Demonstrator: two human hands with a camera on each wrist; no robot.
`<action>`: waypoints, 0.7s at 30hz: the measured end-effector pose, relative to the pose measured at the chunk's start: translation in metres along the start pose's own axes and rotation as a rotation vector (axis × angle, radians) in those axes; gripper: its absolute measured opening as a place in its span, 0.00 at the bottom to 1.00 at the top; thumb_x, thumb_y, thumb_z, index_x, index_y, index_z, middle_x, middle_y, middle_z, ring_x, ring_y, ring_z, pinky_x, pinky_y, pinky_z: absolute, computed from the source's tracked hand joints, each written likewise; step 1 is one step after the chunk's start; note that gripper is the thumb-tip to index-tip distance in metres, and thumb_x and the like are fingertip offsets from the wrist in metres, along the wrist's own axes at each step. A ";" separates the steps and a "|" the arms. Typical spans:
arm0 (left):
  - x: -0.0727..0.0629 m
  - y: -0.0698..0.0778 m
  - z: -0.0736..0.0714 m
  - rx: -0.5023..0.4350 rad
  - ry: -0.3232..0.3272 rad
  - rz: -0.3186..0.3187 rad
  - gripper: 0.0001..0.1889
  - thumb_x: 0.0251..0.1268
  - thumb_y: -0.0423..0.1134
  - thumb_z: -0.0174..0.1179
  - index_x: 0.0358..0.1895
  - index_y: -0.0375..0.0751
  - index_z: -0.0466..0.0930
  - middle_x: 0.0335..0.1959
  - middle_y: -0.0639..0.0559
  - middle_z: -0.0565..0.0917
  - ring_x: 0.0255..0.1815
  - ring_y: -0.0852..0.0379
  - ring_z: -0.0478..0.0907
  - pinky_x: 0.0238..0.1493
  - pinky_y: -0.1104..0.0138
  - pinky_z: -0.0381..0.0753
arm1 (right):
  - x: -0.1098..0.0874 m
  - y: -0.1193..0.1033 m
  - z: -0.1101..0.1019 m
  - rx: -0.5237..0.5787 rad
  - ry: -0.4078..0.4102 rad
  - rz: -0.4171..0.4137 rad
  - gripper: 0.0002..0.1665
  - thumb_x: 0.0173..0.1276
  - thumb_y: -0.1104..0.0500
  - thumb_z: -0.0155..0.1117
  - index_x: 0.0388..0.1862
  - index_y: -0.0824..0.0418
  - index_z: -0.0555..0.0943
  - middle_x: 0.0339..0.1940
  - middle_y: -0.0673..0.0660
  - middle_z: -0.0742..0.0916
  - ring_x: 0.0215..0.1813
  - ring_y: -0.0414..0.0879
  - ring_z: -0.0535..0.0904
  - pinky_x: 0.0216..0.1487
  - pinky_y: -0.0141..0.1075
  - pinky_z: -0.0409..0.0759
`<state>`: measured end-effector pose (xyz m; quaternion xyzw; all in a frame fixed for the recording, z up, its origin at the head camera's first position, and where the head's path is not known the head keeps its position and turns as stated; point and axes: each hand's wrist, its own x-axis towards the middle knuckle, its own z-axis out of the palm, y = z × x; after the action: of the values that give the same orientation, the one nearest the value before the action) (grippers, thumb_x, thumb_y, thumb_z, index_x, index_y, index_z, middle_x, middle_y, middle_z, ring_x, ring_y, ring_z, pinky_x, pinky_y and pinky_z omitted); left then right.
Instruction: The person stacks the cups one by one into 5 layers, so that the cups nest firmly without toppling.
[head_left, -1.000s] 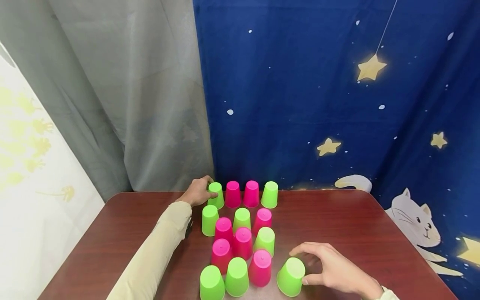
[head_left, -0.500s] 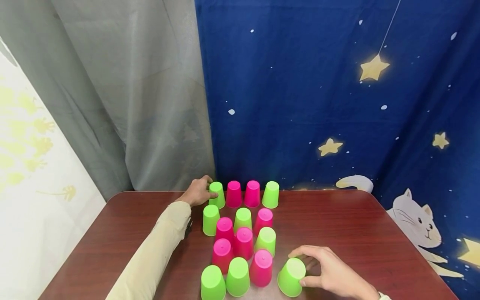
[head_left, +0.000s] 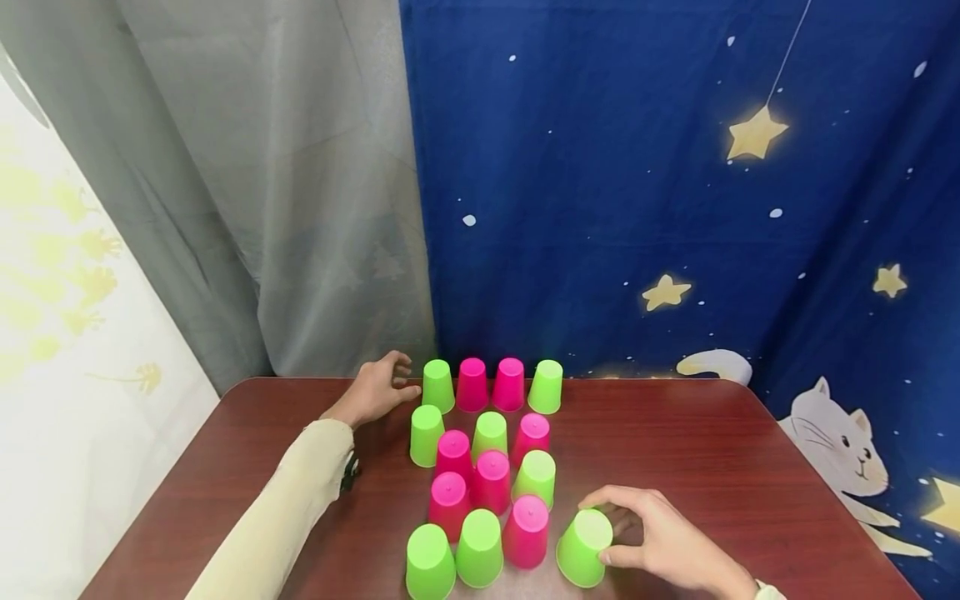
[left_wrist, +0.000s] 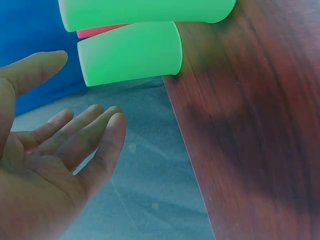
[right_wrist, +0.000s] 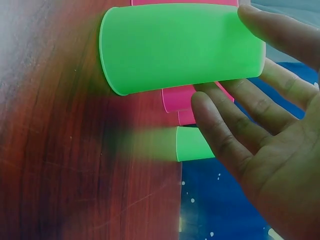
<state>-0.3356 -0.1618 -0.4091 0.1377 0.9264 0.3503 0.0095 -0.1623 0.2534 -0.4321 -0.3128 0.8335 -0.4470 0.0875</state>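
Upside-down green and pink plastic cups stand in rows on the table. At the far left corner of the rows is a green cup [head_left: 438,387]; my left hand [head_left: 375,389] is beside it, fingers spread and holding nothing. In the left wrist view a gap shows between this left hand [left_wrist: 60,155] and the cup [left_wrist: 132,55]. At the near right, my right hand [head_left: 660,537] has thumb and fingers around another green cup [head_left: 581,550], which stands on the table. The right wrist view shows the thumb [right_wrist: 280,30] on that cup's side, near its base, with some fingertips hidden behind it.
A pink cup [head_left: 527,533] stands just left of the right hand's cup, with a green cup [head_left: 480,550] beyond it. Several more cups fill the middle. The brown table [head_left: 675,433] ends at a grey curtain [head_left: 337,208] and a blue starry curtain [head_left: 585,183].
My left hand has let go of the far left green cup and drawn back to the left. The right hand stays at its cup. The head view has shifted slightly.
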 end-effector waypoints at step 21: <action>-0.122 0.019 0.017 -0.001 0.214 0.203 0.17 0.60 0.34 0.69 0.52 0.48 0.80 0.43 0.57 0.86 0.43 0.58 0.84 0.41 0.66 0.86 | 0.036 0.016 -0.032 -0.102 0.084 0.010 0.25 0.59 0.56 0.77 0.55 0.56 0.81 0.41 0.51 0.88 0.38 0.36 0.84 0.38 0.32 0.86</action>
<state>-0.2119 -0.1692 -0.4198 0.1925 0.9034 0.3624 -0.1246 -0.2119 0.2603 -0.4214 -0.2936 0.8596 -0.4163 0.0388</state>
